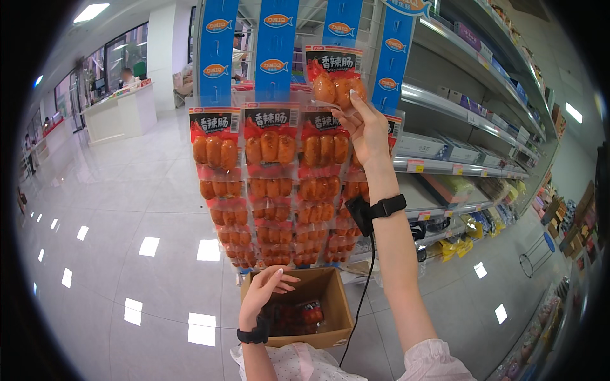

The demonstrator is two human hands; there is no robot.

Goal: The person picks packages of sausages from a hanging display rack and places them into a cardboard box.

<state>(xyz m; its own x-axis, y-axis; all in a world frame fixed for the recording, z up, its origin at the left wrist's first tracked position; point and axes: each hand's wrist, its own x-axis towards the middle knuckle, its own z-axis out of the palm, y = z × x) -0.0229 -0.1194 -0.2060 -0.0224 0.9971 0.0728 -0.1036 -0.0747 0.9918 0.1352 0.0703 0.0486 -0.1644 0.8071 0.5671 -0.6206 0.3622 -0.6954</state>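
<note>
My right hand [364, 126] is raised and grips the lower right part of a clear packet of spicy sausages [336, 76], held against a blue hanging strip [341, 24]. Below it, several columns of the same packets hang on blue strips; the top packet of the left column [214, 138] shows three sausages under a black and red header. Over the open cardboard box [333, 305], near its left side, my left hand [267, 290] hovers with fingers apart and nothing in it. A few sausage packets [312, 313] lie at the bottom of the box.
Metal shelves [462, 114] with boxed and bagged goods stand on the right. A small blue-topped stool [548, 243] is on the floor beyond them. At the back left, a person [127, 76] sits behind a white counter [119, 112]. A black cable [366, 285] hangs from my right wrist strap.
</note>
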